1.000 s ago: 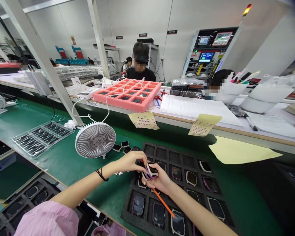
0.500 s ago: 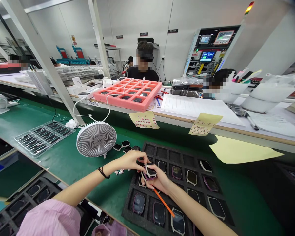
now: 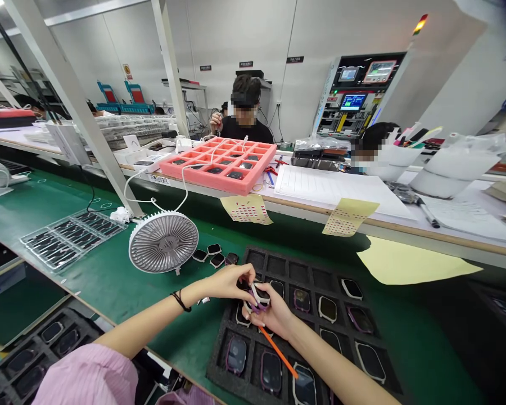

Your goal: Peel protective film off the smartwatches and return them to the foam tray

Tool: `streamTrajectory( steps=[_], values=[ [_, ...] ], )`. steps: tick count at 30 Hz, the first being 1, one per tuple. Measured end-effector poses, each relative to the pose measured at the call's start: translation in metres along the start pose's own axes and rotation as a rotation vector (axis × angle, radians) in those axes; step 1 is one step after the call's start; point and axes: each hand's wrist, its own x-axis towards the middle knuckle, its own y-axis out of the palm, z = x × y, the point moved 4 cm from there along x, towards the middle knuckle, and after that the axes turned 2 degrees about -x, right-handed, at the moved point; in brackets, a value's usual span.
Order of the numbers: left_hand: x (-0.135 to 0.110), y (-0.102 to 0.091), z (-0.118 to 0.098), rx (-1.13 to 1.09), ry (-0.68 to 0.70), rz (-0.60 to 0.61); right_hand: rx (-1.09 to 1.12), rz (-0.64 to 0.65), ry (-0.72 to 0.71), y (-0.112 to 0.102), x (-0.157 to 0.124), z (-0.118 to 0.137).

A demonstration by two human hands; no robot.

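The person holds a small watch case (image 3: 260,293) between both hands, raised over the left part of a black foam tray (image 3: 217,372). What shows of it is a pale, smooth frame with rounded corners, tilted rather than flat, around a dark, glossy face. A strip of purple runs along its lower side, against the pale part; whether that is one piece or a second case beneath cannot be told, since the fingers cover much of it.

The left hand (image 3: 233,281) arches in from the left, thumb and fingers closed in a pinch at the case's edge. The right hand (image 3: 276,312) grips from the other side, thumb over the top and fingers curled underneath. An orange stick (image 3: 279,353) juts from below the right hand, slanting down to the right; its upper end is hidden, and its lower end lies over or just above a watch in the tray's near row.

The other watches (image 3: 271,371) sit in square compartments, dark-faced, some framed in pale grey, others in purple. Four loose watches (image 3: 217,260) lie beside a white fan (image 3: 164,242) on the green table (image 3: 172,332).
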Motion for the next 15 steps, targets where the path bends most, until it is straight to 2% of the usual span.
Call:
streamTrajectory(
  steps=[4, 7, 12, 15],
  values=[
    [0.001, 0.002, 0.004, -0.017, 0.006, -0.009, 0.011, 0.008, 0.018, 0.0, 0.001, 0.0],
    [0.003, -0.003, 0.011, -0.082, -0.014, -0.019, 0.037, -0.001, 0.013, 0.001, 0.0, 0.002],
    [-0.009, -0.029, 0.037, 0.31, -0.15, -0.122, 0.111, -0.082, -0.01, 0.0, -0.003, 0.007],
    [-0.024, -0.031, 0.054, 0.424, -0.208, -0.099, 0.106, -0.091, 0.008, 0.001, -0.003, 0.007]
  ],
)
